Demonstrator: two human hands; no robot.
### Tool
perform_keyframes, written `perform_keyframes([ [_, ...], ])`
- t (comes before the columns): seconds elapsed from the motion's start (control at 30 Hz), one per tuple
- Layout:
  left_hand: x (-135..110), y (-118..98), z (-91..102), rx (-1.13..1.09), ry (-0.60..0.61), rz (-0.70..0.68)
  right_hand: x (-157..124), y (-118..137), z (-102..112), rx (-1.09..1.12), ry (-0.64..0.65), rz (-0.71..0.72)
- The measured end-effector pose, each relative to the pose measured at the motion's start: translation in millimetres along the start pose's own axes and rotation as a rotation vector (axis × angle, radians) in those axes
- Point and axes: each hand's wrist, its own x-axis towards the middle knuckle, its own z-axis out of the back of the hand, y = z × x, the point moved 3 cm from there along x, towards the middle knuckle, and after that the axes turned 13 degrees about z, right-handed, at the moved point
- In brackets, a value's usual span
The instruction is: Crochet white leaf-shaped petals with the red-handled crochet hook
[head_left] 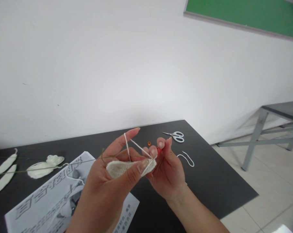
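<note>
My left hand (112, 176) pinches a white crocheted piece (117, 169) between thumb and fingers. White yarn (127, 145) loops over its raised index finger and runs down to the piece's right end. A red crochet hook (159, 150) sits in the fingers of my right hand (169, 168), close against that end. The hook's tip is hidden by the fingers and the work. A thin green wire or strand (88, 160) stretches from the left edge to the piece.
On the black table (209, 184) lie scissors (177, 136), an orange stitch marker (149, 143) and a short yarn piece (189, 160). At left are a printed sheet (44, 200), a small yarn bundle (41, 169) and white petal-shaped pieces (5, 178). A grey stool (255, 136) stands at right.
</note>
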Motion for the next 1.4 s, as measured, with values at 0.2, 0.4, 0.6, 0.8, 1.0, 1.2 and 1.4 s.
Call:
perform_keyframes([
  [0.2,-2.0,-1.1,-1.5,-0.002,-0.084,-0.003,-0.4,0.5,0.2,-0.014,-0.01,-0.013],
  [0.4,-0.1,-1.0,1.0,0.015,-0.064,-0.028,-0.2,1.2,0.5,-0.016,0.005,0.008],
  [0.6,1.2,-0.3,3.5,0.067,-0.004,-0.006,-0.5,2.2,-0.6,-0.033,0.006,0.027],
  [0.8,0.9,-1.0,3.5,0.051,-0.037,-0.013,-0.8,4.7,-3.0,-0.053,-0.01,0.02],
  [1.0,-0.3,-1.5,2.2,0.065,-0.063,-0.017,-0.7,4.8,-2.4,-0.071,-0.014,0.032],
  [1.2,-2.4,-3.9,-0.3,0.057,-0.124,-0.062,-1.5,4.0,-2.9,-0.056,-0.037,0.02],
  [1.4,-2.2,-3.1,-0.1,0.064,-0.11,-0.033,-0.6,5.1,-2.2,-0.071,-0.031,0.033],
])
